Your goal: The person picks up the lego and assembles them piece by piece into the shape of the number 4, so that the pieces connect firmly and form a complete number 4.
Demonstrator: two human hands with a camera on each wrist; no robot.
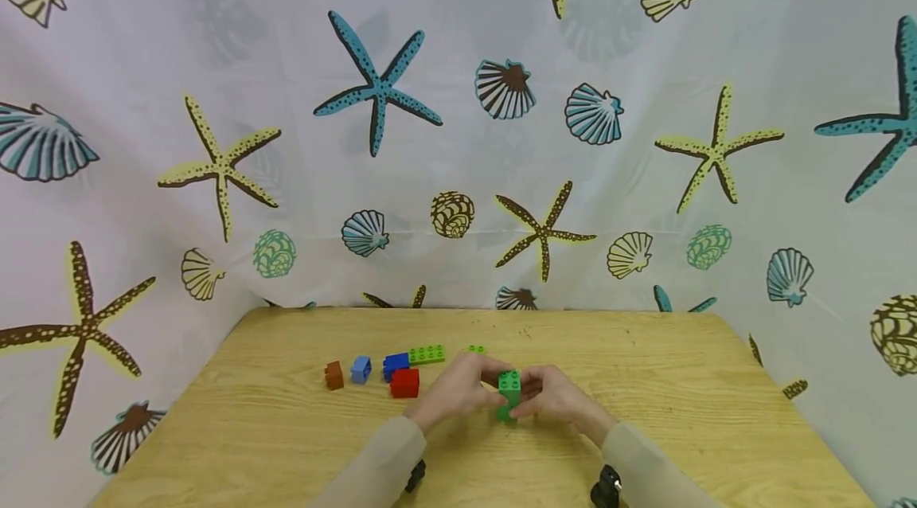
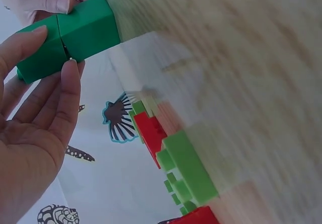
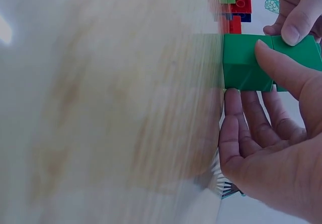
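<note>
Green stack: two dark-green bricks, one set on the other, upright on the worktop between the two hands; this is the thing being handled.
Upper green brick: top half of the stack, studs facing up.
Lower green brick: bottom half, appears to stand on the worktop; a thin seam separates it from the upper one. Whether the two are fully pressed home cannot be told.
Left hand: at the left of the stack, partly closed, thumb on one face of the upper brick and fingers curved round the other side.
Right hand: at the right of the stack, partly closed, thumb and fingers gripping the lower brick near the seam.
Blocks left of the stack: red, dark blue, light blue and brown, the brown farthest out.
Lime blocks: a long one beyond and left of the stack; a small one nearer, partly hidden.
Patterned cloth: hangs beyond the stack.
Step in hand: judged to be the fitting or aligning of the two green bricks.
Next move: judged to call for a steady lower brick, matched edges and even downward pressure.
</note>
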